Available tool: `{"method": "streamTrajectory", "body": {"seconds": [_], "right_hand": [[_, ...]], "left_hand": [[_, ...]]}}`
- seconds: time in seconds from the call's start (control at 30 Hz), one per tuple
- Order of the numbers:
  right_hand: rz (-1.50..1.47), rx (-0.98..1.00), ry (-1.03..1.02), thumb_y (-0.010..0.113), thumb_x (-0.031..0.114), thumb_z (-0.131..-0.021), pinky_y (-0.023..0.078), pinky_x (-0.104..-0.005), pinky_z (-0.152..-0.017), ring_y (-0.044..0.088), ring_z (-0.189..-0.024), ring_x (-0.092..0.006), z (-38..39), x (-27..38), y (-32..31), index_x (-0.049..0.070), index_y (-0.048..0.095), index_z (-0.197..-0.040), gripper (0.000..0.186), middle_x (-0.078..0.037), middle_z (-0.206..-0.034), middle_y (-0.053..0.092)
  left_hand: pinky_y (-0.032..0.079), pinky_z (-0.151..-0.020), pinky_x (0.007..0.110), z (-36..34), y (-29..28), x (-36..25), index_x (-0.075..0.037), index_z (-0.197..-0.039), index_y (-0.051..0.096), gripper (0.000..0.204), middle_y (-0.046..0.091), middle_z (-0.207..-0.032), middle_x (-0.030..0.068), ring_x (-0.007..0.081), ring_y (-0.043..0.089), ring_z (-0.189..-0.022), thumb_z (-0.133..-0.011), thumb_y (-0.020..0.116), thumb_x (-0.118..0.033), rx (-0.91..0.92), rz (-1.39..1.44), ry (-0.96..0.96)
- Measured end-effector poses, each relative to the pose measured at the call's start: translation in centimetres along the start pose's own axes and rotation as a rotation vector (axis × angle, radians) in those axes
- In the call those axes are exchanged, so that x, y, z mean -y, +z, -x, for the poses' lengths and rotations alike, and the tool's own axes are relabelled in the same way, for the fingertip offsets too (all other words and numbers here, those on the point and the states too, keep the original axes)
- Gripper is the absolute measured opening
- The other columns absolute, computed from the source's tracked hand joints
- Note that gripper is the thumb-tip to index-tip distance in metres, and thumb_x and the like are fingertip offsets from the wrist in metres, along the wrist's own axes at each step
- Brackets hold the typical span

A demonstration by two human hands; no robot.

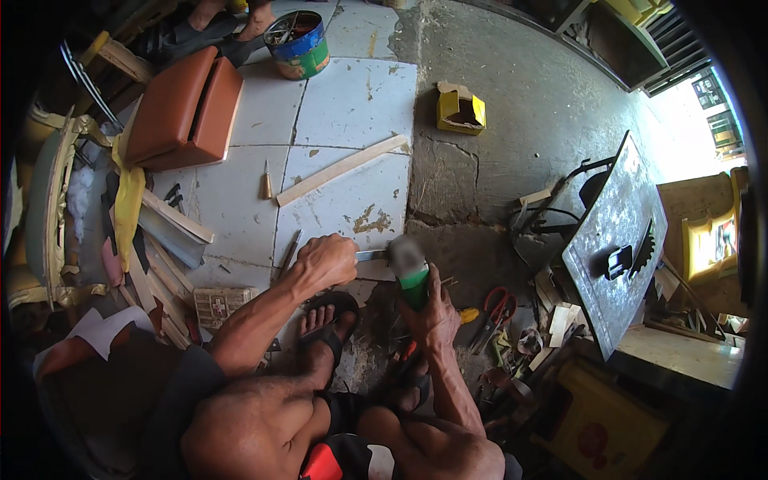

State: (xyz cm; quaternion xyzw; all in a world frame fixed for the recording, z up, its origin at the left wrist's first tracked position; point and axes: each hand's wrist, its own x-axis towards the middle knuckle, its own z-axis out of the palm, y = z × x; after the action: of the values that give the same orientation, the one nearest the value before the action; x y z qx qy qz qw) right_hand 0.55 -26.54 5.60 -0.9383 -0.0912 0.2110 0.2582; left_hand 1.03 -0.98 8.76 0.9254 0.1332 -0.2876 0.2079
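Note:
My right hand (433,316) is wrapped round the green body of an angle grinder (414,288). The grinder's round head looks smeared, as if spinning. From the fist of my left hand (326,262) a flat metal blade (371,256) sticks out toward the grinder's head and seems to meet it. The blade's handle is hidden inside my fingers, so its exact kind does not show. On the tiles beyond my hands lie a long wooden strip (340,170) and an awl-like tool with a wooden handle (266,182). A thin pointed tool (293,249) rests just left of my left hand.
Far left stand a brown upholstered block (172,112) and a blue-green bucket (298,50). An open yellow box (461,110) sits on the concrete. To the right, a tilted metal saw table (612,248) shows a toothed blade (645,245). Red-handled scissors (499,305) lie among scraps.

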Motion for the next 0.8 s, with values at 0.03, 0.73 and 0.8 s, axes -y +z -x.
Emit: {"method": "streamTrajectory", "body": {"seconds": [0.03,0.73,0.8], "right_hand": [[0.004,-0.006,-0.005,0.083,0.044,-0.079,0.057,-0.0535,-0.088,0.07,-0.11,-0.0442,0.0,-0.1,0.1,0.02,0.037,-0.159,0.096,-0.022,-0.128,0.068],[-0.11,0.01,0.045,0.082,0.039,-0.079,0.055,-0.0555,-0.09,0.069,-0.108,-0.0478,-0.1,-0.6,0.6,0.017,0.032,-0.162,0.099,-0.028,-0.124,0.069],[-0.104,-0.015,0.018,0.082,0.04,-0.079,0.056,-0.0553,-0.089,0.07,-0.106,-0.0481,-0.3,-0.3,0.4,0.017,0.033,-0.161,0.098,-0.028,-0.121,0.07]], "left_hand": [[0.06,-0.082,0.053,0.0,-0.1,-0.1,0.0,-0.095,0.078,0.024,0.074,-0.097,0.0297,0.0476,0.074,-0.094,-0.076,0.068,-0.012,0.004,0.004,0.008],[0.06,-0.074,0.052,-0.7,1.7,2.8,-0.006,-0.101,0.079,0.021,0.074,-0.086,0.0272,0.0459,0.075,-0.082,-0.087,0.068,-0.017,-0.01,0.081,0.035],[0.06,-0.074,0.052,-1.0,1.9,3.0,-0.007,-0.102,0.079,0.022,0.074,-0.086,0.027,0.046,0.075,-0.082,-0.088,0.067,-0.018,-0.008,0.083,0.055]]}}
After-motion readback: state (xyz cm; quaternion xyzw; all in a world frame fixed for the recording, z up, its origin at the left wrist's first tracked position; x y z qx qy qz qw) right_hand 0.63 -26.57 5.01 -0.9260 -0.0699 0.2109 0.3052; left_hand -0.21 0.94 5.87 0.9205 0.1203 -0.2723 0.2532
